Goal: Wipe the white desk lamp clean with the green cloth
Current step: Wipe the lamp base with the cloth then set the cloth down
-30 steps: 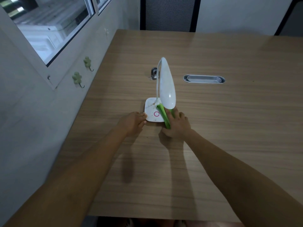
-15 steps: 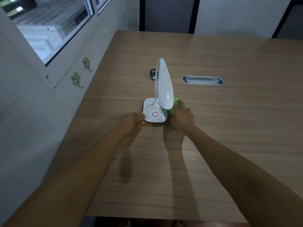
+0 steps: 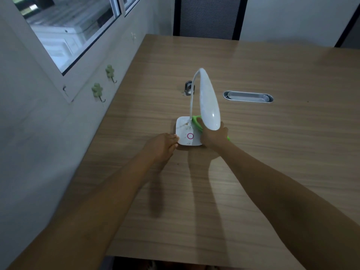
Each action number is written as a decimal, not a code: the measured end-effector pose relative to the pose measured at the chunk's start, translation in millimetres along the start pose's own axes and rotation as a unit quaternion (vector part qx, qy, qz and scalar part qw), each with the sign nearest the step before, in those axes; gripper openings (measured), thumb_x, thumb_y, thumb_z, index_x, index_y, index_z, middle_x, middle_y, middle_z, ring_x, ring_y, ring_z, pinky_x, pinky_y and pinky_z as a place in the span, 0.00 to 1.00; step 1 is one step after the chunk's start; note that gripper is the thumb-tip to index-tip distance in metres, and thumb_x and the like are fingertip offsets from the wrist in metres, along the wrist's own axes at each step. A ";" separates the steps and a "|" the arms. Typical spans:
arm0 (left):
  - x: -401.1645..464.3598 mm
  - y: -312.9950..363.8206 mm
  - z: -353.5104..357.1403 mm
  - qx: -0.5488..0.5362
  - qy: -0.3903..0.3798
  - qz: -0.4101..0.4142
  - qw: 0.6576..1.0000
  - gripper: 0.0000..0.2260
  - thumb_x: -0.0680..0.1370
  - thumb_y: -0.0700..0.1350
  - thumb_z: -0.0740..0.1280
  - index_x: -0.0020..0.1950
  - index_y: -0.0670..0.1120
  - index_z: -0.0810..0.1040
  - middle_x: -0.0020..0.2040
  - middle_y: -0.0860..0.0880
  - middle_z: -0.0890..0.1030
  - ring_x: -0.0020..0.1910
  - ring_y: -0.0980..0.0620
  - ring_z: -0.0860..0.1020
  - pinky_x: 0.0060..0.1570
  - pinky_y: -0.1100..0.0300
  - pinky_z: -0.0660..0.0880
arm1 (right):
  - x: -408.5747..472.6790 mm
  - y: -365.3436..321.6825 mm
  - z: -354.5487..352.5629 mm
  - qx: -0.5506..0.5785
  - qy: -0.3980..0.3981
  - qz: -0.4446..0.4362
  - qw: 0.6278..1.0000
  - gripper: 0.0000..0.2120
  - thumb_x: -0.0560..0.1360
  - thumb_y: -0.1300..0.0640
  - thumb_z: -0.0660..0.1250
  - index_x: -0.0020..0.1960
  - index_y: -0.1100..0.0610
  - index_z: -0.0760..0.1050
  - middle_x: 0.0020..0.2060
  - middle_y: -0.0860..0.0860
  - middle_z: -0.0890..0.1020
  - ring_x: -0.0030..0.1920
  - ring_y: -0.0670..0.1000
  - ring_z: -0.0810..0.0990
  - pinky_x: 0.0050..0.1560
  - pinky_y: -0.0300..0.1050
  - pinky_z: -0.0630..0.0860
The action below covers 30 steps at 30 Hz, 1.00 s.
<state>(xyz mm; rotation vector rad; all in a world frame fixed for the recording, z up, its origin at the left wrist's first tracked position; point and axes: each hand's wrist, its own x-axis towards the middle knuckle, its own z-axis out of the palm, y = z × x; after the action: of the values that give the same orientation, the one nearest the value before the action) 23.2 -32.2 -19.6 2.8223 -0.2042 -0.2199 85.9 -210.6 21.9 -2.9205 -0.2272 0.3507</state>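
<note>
The white desk lamp (image 3: 209,106) stands on the wooden table (image 3: 272,152), its long head drooping over a square base (image 3: 184,133) with a pink ring button and brown specks of dirt. My right hand (image 3: 214,138) holds the green cloth (image 3: 196,123) bunched against the base's right side, under the lamp head, which hides part of hand and cloth. A bit of cloth pokes out right of my wrist. My left hand (image 3: 161,146) rests on the table with its fingertips against the base's left front corner.
A silver oval cable grommet (image 3: 248,96) is set into the table to the right of the lamp. A small dark metal ring (image 3: 188,87) stands behind the lamp neck. The wall with two green flower hooks (image 3: 97,90) runs along the table's left edge. A dark chair back (image 3: 208,16) stands at the far side.
My right hand has carried the cloth from the right of the base back onto the base's top, by the neck. My left hand has stayed at the base's corner.
</note>
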 end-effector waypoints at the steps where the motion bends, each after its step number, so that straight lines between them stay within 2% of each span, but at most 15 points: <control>1: 0.2 -0.5 -0.3 0.003 -0.001 -0.001 1.000 0.19 0.80 0.47 0.57 0.70 0.43 0.68 0.72 0.44 0.70 0.72 0.47 0.66 0.71 0.56 0.61 | 1.2 -0.1 1.8 0.001 -0.013 0.003 1.000 0.26 0.77 0.60 0.58 0.73 0.50 0.56 0.74 0.58 0.57 0.69 0.65 0.61 0.71 0.59 0.59; 4: 2.1 -3.0 0.4 0.009 -0.017 -0.005 1.000 0.19 0.80 0.48 0.56 0.70 0.44 0.68 0.72 0.46 0.70 0.71 0.48 0.66 0.71 0.53 0.63 | 6.9 6.5 1.1 0.016 -0.018 0.058 0.998 0.21 0.79 0.57 0.56 0.71 0.54 0.59 0.71 0.59 0.62 0.68 0.64 0.62 0.71 0.59 0.60; 8: 1.0 -2.7 -0.5 0.001 -0.018 -0.004 1.000 0.19 0.80 0.48 0.56 0.70 0.44 0.69 0.72 0.45 0.70 0.71 0.47 0.67 0.70 0.53 0.64 | 0.1 9.3 1.4 0.089 0.049 0.066 0.993 0.21 0.78 0.57 0.58 0.70 0.58 0.60 0.69 0.60 0.64 0.66 0.66 0.65 0.69 0.61 0.63; 10: 1.7 -2.7 -1.7 0.006 -0.026 0.001 1.000 0.18 0.80 0.47 0.56 0.69 0.43 0.69 0.72 0.45 0.70 0.70 0.46 0.68 0.69 0.54 0.64 | -7.3 7.9 5.0 0.101 0.047 0.028 0.993 0.22 0.77 0.61 0.59 0.70 0.58 0.61 0.69 0.61 0.64 0.64 0.68 0.67 0.67 0.61 0.66; 12: 3.2 -3.0 -1.9 0.010 -0.029 0.006 1.000 0.18 0.80 0.46 0.56 0.69 0.43 0.69 0.72 0.44 0.70 0.70 0.46 0.68 0.68 0.56 0.64 | -10.1 11.2 14.1 0.086 0.034 -0.021 0.996 0.26 0.74 0.61 0.60 0.71 0.53 0.61 0.70 0.60 0.65 0.62 0.68 0.70 0.63 0.59 0.70; 15: 4.6 -2.5 -1.8 0.011 -0.026 0.010 1.000 0.19 0.80 0.46 0.56 0.69 0.42 0.70 0.71 0.43 0.70 0.70 0.46 0.69 0.69 0.55 0.64 | -19.3 17.9 25.7 0.020 0.049 -0.098 0.994 0.29 0.72 0.61 0.61 0.72 0.47 0.62 0.72 0.57 0.65 0.59 0.67 0.72 0.58 0.57 0.72; 19: -3.0 -8.9 3.4 -0.021 -0.006 0.018 1.000 0.22 0.77 0.52 0.53 0.67 0.43 0.71 0.68 0.41 0.74 0.65 0.42 0.72 0.66 0.51 0.68 | -36.1 21.5 36.5 -0.068 0.064 -0.221 0.971 0.28 0.72 0.60 0.62 0.70 0.44 0.65 0.74 0.53 0.63 0.57 0.63 0.73 0.55 0.55 0.72; 22: -25.1 -27.8 12.5 -0.024 0.008 -0.044 0.999 0.26 0.78 0.54 0.50 0.72 0.43 0.62 0.73 0.42 0.67 0.72 0.42 0.64 0.73 0.50 0.60 | -25.8 16.2 30.4 -0.025 0.093 -0.201 0.975 0.27 0.71 0.61 0.63 0.68 0.45 0.67 0.68 0.59 0.70 0.56 0.65 0.74 0.54 0.57 0.75; 25: -56.6 -55.1 28.0 0.023 0.042 -0.115 0.992 0.34 0.73 0.60 0.40 0.74 0.44 0.57 0.76 0.42 0.62 0.75 0.43 0.59 0.74 0.48 0.58 | -16.2 5.4 27.7 -0.017 0.067 -0.167 0.983 0.27 0.71 0.61 0.63 0.68 0.46 0.68 0.65 0.61 0.72 0.57 0.66 0.74 0.56 0.58 0.75; 27: -74.1 -68.7 37.5 0.049 0.053 -0.153 0.986 0.33 0.73 0.61 0.39 0.75 0.47 0.56 0.77 0.46 0.60 0.75 0.45 0.57 0.73 0.45 0.58 | -17.7 -0.5 30.8 -0.063 0.052 -0.169 0.982 0.26 0.72 0.59 0.62 0.69 0.46 0.66 0.67 0.60 0.71 0.56 0.65 0.74 0.56 0.56 0.75; 30: -87.6 -70.8 47.2 0.045 0.067 -0.183 0.980 0.32 0.74 0.61 0.39 0.75 0.51 0.56 0.78 0.49 0.57 0.77 0.47 0.54 0.73 0.42 0.54 | -30.3 -9.2 41.9 -0.090 0.033 -0.216 0.972 0.25 0.74 0.58 0.61 0.70 0.45 0.65 0.72 0.58 0.64 0.57 0.64 0.73 0.57 0.54 0.72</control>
<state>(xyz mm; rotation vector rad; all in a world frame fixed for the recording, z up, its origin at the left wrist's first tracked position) -62.4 35.4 -74.6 2.9301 0.3473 -0.1000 45.2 -199.8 -9.6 -2.9351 -0.9079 0.1689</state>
